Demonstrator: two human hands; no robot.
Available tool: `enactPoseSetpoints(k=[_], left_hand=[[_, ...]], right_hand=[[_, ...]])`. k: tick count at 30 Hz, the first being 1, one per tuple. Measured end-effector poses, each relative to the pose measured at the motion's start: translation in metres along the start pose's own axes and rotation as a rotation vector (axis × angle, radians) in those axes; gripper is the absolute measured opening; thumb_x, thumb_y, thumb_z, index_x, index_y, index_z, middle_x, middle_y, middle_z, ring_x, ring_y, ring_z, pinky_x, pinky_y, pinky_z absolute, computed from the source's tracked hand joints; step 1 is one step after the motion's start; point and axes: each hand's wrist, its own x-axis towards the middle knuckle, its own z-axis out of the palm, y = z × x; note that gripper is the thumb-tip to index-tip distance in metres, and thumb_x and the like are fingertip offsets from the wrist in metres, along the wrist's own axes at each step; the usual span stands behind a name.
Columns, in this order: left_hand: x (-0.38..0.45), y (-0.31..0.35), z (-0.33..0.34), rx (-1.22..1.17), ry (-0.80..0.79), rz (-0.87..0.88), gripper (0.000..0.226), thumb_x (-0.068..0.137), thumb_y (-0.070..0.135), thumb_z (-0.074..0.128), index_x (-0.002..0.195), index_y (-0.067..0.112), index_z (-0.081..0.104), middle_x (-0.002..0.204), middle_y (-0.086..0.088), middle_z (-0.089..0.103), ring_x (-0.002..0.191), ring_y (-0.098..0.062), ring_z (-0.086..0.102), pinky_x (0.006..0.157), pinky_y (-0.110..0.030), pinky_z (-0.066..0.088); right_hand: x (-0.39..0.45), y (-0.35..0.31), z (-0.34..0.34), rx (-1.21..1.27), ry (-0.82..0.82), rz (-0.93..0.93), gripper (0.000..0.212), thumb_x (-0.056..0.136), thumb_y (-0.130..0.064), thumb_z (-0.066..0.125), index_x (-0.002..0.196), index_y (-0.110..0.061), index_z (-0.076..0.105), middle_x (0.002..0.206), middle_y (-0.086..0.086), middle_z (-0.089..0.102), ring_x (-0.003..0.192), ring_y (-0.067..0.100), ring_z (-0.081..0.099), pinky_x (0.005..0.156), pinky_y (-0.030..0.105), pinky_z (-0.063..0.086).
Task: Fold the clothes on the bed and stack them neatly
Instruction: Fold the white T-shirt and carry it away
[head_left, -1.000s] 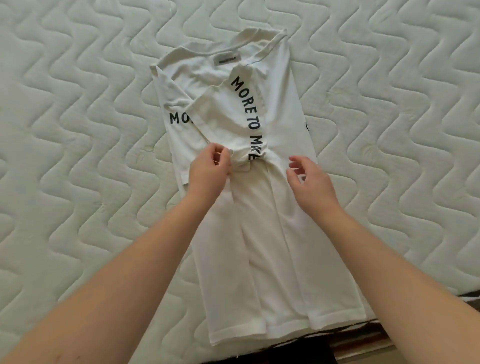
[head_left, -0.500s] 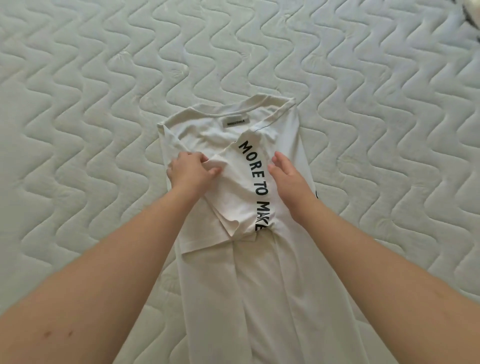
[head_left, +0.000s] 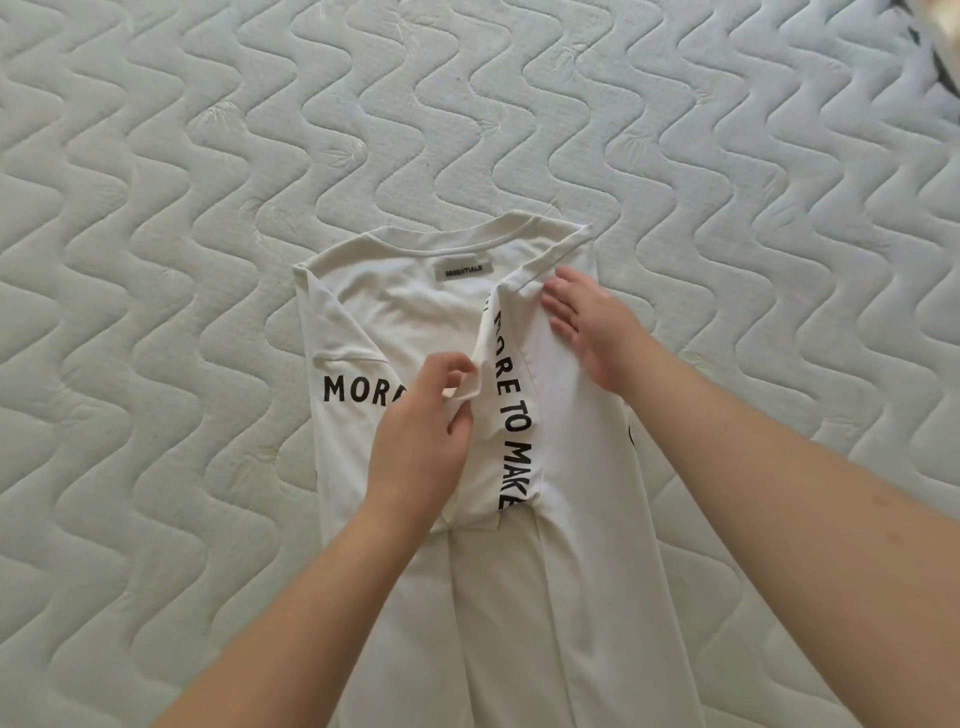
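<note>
Lying on the bed (head_left: 156, 260) is one white T-shirt (head_left: 519, 597). Left hand (head_left: 421, 441) fingers (head_left: 441, 371) pinch its folded sleeve edge; right hand (head_left: 597, 327) presses flat, fingers straight, beside the collar.

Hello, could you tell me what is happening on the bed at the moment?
A person is folding a white T-shirt that lies on a quilted mattress, collar away from them. The left hand pinches the edge of a flap that is folded over the middle and bears black lettering. The right hand lies flat with straight fingers on the shirt's right shoulder area, holding it down. The sides are folded inward; the lower part runs out of view, not yet folded up as far as can be seen.
</note>
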Motion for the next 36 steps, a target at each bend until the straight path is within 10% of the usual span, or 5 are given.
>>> enactPoseSetpoints(k=[9,15,22,33,36], left_hand=[[0.05,-0.021,0.004,0.503,0.174,0.059,0.04,0.086,0.021,0.067,0.124,0.016,0.059,0.122,-0.007,0.059,0.116,-0.031,0.051,0.098,-0.046,0.033],[0.131,-0.007,0.042,0.516,-0.273,-0.057,0.065,0.087,0.052,0.064,0.14,0.022,0.042,0.137,-0.004,0.047,0.126,-0.028,0.043,0.103,-0.04,0.035],[0.171,-0.032,0.045,0.256,-0.378,-0.196,0.028,0.081,0.043,0.076,0.095,0.029,0.056,0.117,0.001,0.045,0.109,-0.02,0.052,0.097,-0.033,0.043],[0.171,-0.037,0.05,0.213,-0.378,-0.243,0.021,0.086,0.045,0.069,0.097,0.033,0.056,0.112,0.005,0.04,0.114,-0.021,0.045,0.105,-0.043,0.04],[0.17,-0.035,0.052,0.274,-0.37,-0.251,0.022,0.085,0.05,0.067,0.096,0.036,0.053,0.113,0.007,0.038,0.118,-0.019,0.04,0.107,-0.046,0.034]], right_hand=[[0.042,-0.028,-0.023,-0.824,0.299,-0.381,0.033,0.096,-0.014,0.047,0.126,-0.022,0.059,0.126,0.01,0.053,0.117,0.022,0.05,0.104,0.033,0.038],[0.075,-0.07,-0.047,-1.181,-0.079,-0.302,0.022,0.095,-0.025,0.06,0.117,-0.024,0.065,0.098,0.002,0.056,0.088,0.018,0.054,0.081,0.026,0.042],[0.105,-0.117,-0.038,-1.824,-0.402,-0.211,0.04,0.079,-0.042,0.076,0.11,-0.022,0.061,0.09,-0.007,0.056,0.087,0.019,0.053,0.074,0.029,0.036],[0.114,-0.125,-0.023,-1.583,-0.162,-0.047,0.031,0.079,-0.038,0.078,0.078,-0.016,0.057,0.072,-0.001,0.064,0.064,0.017,0.056,0.053,0.023,0.038],[0.109,-0.111,-0.021,-1.525,-0.024,-0.021,0.037,0.08,-0.04,0.077,0.091,-0.007,0.064,0.088,0.009,0.068,0.081,0.024,0.065,0.071,0.029,0.052]])
